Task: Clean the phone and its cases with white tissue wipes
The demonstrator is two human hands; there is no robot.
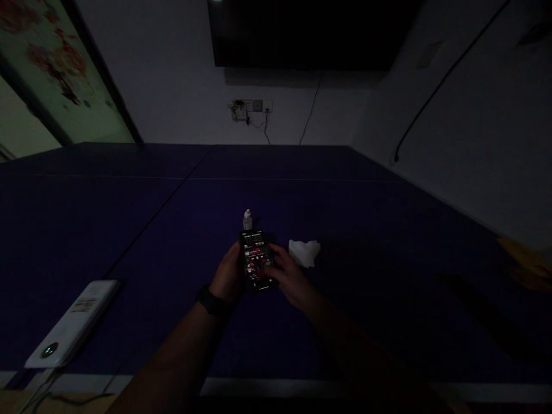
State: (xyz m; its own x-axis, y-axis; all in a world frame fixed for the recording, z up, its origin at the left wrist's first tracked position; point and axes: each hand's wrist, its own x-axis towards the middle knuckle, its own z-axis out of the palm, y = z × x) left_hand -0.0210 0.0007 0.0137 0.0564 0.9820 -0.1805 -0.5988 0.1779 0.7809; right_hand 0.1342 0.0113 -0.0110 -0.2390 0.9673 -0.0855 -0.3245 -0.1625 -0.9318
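Note:
A smartphone (256, 261) with a lit screen is held upright between both hands, in the middle of the head view. My left hand (227, 273), with a dark watch (211, 300) at the wrist, is closed around the phone's left edge. On the other side, the fingers of my right hand (293, 282) grip the right edge, and the thumb lies over the lower screen. Just beyond the phone stands a small clear bottle (247, 219) with a white cap. A crumpled white tissue (304, 253) lies right of the phone, close to my right hand.
The room is dim. A white power bank (73, 325) with cables lies on the blue table (164, 241) at front left. Yellow cloth (528, 261) is at the right edge. Beyond the table are wall sockets (257, 105) with cords and a large dark screen (310, 34).

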